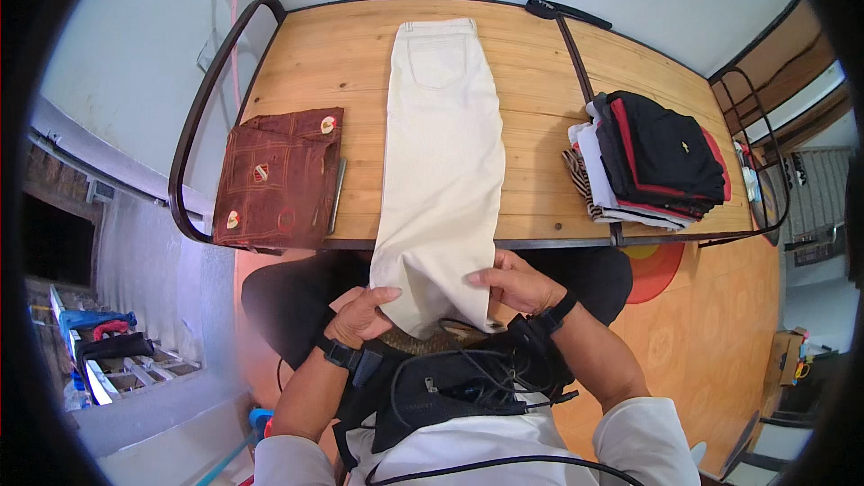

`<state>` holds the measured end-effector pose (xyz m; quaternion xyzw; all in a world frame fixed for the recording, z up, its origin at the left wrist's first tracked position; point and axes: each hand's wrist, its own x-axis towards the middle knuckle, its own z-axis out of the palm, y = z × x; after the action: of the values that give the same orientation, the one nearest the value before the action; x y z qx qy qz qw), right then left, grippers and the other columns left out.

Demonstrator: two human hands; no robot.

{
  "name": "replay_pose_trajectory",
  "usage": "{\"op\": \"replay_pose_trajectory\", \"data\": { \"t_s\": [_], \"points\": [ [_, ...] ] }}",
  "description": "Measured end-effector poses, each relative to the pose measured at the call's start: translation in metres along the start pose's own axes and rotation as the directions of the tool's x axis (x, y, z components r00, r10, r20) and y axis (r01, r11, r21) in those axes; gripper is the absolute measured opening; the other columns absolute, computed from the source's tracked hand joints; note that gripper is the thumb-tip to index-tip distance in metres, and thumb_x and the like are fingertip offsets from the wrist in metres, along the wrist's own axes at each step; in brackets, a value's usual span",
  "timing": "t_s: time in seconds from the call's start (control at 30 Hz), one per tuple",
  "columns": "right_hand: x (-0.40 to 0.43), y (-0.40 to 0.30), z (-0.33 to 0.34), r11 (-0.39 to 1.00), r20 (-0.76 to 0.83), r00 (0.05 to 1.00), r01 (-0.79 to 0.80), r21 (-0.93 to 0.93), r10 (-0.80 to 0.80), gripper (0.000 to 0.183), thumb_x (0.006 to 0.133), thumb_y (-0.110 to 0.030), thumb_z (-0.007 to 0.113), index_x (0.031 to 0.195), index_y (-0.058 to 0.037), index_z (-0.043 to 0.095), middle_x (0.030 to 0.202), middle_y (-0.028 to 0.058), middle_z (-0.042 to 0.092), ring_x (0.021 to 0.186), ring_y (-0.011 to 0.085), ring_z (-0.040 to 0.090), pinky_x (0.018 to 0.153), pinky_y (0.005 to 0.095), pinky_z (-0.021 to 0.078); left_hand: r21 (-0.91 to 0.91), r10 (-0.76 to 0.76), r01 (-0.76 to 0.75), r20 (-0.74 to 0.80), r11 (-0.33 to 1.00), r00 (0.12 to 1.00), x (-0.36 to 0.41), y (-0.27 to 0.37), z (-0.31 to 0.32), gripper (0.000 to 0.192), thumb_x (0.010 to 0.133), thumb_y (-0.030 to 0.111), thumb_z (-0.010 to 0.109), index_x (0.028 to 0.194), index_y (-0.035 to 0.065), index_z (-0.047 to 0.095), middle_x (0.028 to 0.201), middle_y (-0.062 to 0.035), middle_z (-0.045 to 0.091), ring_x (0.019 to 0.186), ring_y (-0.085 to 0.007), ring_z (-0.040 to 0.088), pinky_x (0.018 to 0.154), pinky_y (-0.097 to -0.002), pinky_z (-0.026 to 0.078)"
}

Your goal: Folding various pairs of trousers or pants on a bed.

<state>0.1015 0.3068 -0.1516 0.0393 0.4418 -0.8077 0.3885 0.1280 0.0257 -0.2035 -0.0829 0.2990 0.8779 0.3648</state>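
Note:
Cream trousers (442, 128), folded lengthwise, lie on a wooden bed-like platform (533, 148), with the waistband at the far edge and a back pocket facing up. Their leg end hangs over the near edge above my lap. At its left side my left hand (361, 314) grips the cloth between thumb and fingers. My right hand (526, 283) pinches the opposite side, slightly higher up. The cloth sags in creases between both hands. Some fingers are hidden behind the fabric.
A folded brown-red garment with patches (277, 182) lies at the left. At the right stands a stack of folded clothes (661, 155). A black hairbrush-like object (567, 13) rests at the far edge. Curved metal rails (177, 169) bound both ends. A black pouch with cables (452, 391) sits at my waist.

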Motion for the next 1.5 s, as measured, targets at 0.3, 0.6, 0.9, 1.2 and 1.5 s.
{"op": "replay_pose_trajectory", "data": {
  "t_s": [0.3,0.6,0.9,1.2,1.5],
  "points": [
    [-0.024,0.0,0.005,0.997,-0.071,0.997,-0.026,0.071,0.031,0.053,0.089,-0.011,0.073,0.136,0.0021,0.051,0.13,0.0118,0.062,0.119,0.0208,0.06,0.104,0.0347,0.0475,0.143,-0.102,0.115,-0.097,0.983,0.99,-0.018,-0.014,0.011,0.051,0.091,0.007,0.063,0.139,-0.0011,0.048,0.129,-0.0139,0.062,0.116,-0.0279,0.063,0.102,-0.0428,0.05],
    [-0.047,0.015,0.007,0.879,0.194,0.974,-0.012,-0.476,0.118,0.053,0.091,-0.02,0.074,0.137,-0.0011,0.055,0.128,0.0052,0.062,0.118,0.0167,0.057,0.103,0.0309,0.0444,-0.2,0.072,-0.068,0.015,0.977,0.997,-0.036,0.012,0.041,0.054,0.091,0.021,0.056,0.139,-0.0019,0.047,0.129,-0.0176,0.062,0.117,-0.0309,0.063,0.103,-0.0473,0.049],
    [-0.066,-0.03,0.037,0.994,0.135,0.99,-0.014,-0.11,0.029,0.04,0.097,-0.014,0.059,0.135,-0.0017,0.054,0.119,0.0038,0.065,0.107,0.0108,0.061,0.092,0.0269,0.0479,0.085,0.004,0.017,-0.242,0.996,0.97,-0.067,0.025,0.103,0.055,0.091,0.007,0.06,0.142,-0.0012,0.041,0.134,-0.0149,0.057,0.124,-0.0275,0.057,0.108,-0.0433,0.046],
    [-0.082,-0.04,0.046,0.995,0.161,0.982,0.101,-0.022,-0.096,0.042,0.096,-0.013,0.062,0.136,-0.002,0.055,0.122,0.004,0.065,0.109,0.0099,0.059,0.097,0.0274,0.0446,0.716,0.257,-0.154,-0.037,0.681,0.966,-0.086,0.012,0.103,0.051,0.094,0.011,0.067,0.138,-0.0028,0.046,0.13,-0.008,0.057,0.117,-0.0158,0.055,0.103,-0.034,0.043],
    [-0.08,-0.056,0.042,0.969,-0.034,0.991,0.116,-0.218,-0.127,0.025,0.096,-0.015,0.065,0.115,-0.0001,0.058,0.106,0.004,0.065,0.099,0.0078,0.059,0.088,0.0253,0.049,0.173,0.197,-0.15,-0.296,0.973,0.935,-0.074,0.05,0.154,0.049,0.097,0.004,0.056,0.143,-0.0005,0.04,0.13,-0.0147,0.059,0.116,-0.0213,0.062,0.1,-0.0372,0.051]
  ]
}}
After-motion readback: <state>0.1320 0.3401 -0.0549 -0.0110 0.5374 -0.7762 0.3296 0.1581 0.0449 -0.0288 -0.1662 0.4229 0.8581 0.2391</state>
